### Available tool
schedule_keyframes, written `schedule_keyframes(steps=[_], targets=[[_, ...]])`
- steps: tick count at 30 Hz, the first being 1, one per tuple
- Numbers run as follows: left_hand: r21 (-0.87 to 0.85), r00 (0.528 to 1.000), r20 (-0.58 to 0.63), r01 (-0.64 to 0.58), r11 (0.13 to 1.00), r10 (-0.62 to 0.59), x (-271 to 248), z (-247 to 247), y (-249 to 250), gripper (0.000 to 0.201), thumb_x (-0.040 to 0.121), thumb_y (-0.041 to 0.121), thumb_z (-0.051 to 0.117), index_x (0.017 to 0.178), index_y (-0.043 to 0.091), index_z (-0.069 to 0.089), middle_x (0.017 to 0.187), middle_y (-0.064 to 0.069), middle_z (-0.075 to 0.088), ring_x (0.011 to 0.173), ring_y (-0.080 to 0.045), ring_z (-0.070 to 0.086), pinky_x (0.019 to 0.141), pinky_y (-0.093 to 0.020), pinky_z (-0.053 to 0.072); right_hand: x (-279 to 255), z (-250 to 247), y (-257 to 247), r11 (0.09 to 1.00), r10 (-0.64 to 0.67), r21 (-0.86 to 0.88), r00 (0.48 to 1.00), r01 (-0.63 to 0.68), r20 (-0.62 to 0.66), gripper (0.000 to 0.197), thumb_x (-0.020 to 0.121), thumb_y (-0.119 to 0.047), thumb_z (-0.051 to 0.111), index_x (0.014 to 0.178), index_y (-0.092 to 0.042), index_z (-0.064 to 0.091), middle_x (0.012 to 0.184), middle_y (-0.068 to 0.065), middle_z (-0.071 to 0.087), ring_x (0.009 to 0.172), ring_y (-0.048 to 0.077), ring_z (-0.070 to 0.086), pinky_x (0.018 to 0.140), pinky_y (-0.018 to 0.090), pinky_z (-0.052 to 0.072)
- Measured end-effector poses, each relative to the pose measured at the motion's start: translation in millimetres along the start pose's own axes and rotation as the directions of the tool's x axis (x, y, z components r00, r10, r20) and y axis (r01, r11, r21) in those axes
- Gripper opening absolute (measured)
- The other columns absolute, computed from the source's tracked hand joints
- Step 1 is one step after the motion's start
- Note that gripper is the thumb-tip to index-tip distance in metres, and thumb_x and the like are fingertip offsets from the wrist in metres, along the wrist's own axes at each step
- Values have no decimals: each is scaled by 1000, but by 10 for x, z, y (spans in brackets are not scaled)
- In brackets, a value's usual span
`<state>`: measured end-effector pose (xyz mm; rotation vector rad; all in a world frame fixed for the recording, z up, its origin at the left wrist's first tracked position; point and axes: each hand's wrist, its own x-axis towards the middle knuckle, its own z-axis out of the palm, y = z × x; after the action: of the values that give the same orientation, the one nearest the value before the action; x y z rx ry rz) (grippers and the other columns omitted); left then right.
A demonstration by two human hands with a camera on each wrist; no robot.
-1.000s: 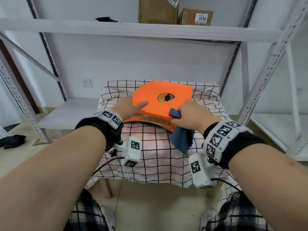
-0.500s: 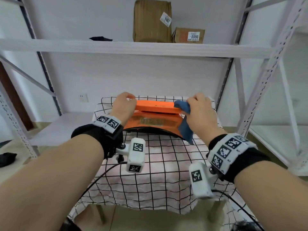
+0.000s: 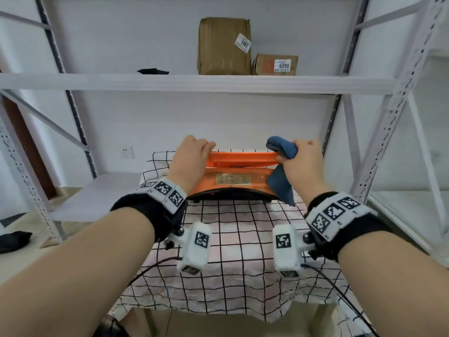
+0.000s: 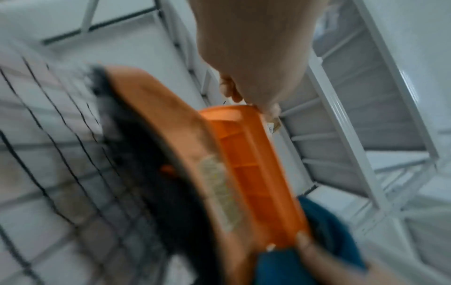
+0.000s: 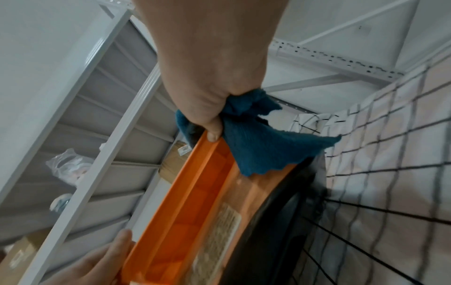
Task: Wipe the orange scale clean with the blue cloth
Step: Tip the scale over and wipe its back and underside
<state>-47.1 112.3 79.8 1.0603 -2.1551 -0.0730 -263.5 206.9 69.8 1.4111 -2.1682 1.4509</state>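
The orange scale [image 3: 239, 165] stands tipped up on the checked table, its labelled side and black base rim toward me. My left hand [image 3: 197, 148] grips the left end of its raised top edge, fingers curled over it; in the left wrist view the hand [image 4: 246, 63] meets the scale [image 4: 253, 179] there. My right hand [image 3: 302, 154] grips the bunched blue cloth [image 3: 281, 148] against the right end of that edge, and a flap hangs down. In the right wrist view the right hand [image 5: 212, 92] has its thumb on the scale [image 5: 192, 208] beside the cloth [image 5: 266, 148].
The table carries a white cloth with black grid lines [image 3: 243, 242]. White metal shelving surrounds it; a shelf board [image 3: 194, 82] above holds two cardboard boxes [image 3: 224, 46]. A low grey shelf [image 3: 97, 193] lies to the left, and a shelf upright [image 3: 379, 147] stands close on the right.
The scale lay nearly flat a second ago; both hands have tilted it up onto its edge. The right hand with the cloth rose to the top right corner.
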Motion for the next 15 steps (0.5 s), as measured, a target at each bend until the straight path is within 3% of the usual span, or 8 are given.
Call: schedule_keyframes(steps=[2, 4, 6, 9, 10, 12, 15], targets=[[-100, 994, 19, 105, 989, -104, 136, 12, 32, 34, 99, 31, 41, 89, 6, 63, 92, -18, 60, 87, -31, 54, 73, -32, 37, -157, -44, 70, 999, -7, 46, 1000, 6, 18, 16, 81, -14, 72, 92, -11, 61, 107, 10, 48, 88, 16, 47, 81, 24, 39], [-143, 995, 11, 101, 984, -101, 193, 76, 97, 46, 97, 38, 45, 67, 3, 53, 75, -20, 57, 75, -34, 55, 67, -36, 37, -347, -62, 147, 997, -42, 64, 998, 40, 35, 11, 82, -11, 69, 90, -14, 62, 103, 3, 44, 89, 14, 49, 82, 24, 42], [-158, 997, 43, 64, 985, -58, 143, 146, 188, 56, 98, 44, 39, 63, 2, 49, 68, -16, 56, 66, -33, 51, 62, -38, 36, -424, -52, 208, 996, -61, 61, 998, 60, 14, 12, 84, -6, 66, 94, -13, 64, 103, -3, 39, 92, 15, 50, 84, 24, 42], [-107, 997, 60, -35, 994, 42, -8, 195, 265, 52, 97, 47, 37, 57, 14, 42, 61, -2, 42, 62, -25, 43, 59, -33, 29, -305, -36, 171, 998, -60, 16, 998, 60, -2, 13, 85, -8, 64, 99, -10, 64, 104, 0, 39, 92, 15, 48, 79, 19, 36], [-68, 996, 49, -68, 995, 71, -46, 213, 251, 49, 97, 48, 38, 61, 16, 47, 66, -1, 45, 66, -22, 45, 62, -33, 32, -258, -20, 147, 999, -53, -3, 999, 53, -10, 15, 86, -9, 63, 100, -10, 63, 106, 2, 40, 93, 16, 48, 79, 20, 35], [21, 992, -19, -127, 992, 128, -103, 228, 211, 41, 94, 49, 43, 83, 15, 63, 86, -2, 55, 82, -20, 51, 75, -34, 41, -183, 28, 104, 1000, -22, -11, 998, 21, -57, 17, 85, -8, 63, 102, -9, 61, 110, 7, 42, 96, 22, 50, 80, 23, 37], [152, 974, -127, -165, 974, 185, -178, 268, 138, 34, 90, 46, 51, 106, 20, 66, 105, -4, 56, 97, -23, 50, 85, -38, 36, -127, 99, 51, 999, 40, 9, 989, -39, -141, 24, 81, -5, 65, 104, -6, 57, 113, 13, 44, 98, 29, 52, 82, 26, 37]])
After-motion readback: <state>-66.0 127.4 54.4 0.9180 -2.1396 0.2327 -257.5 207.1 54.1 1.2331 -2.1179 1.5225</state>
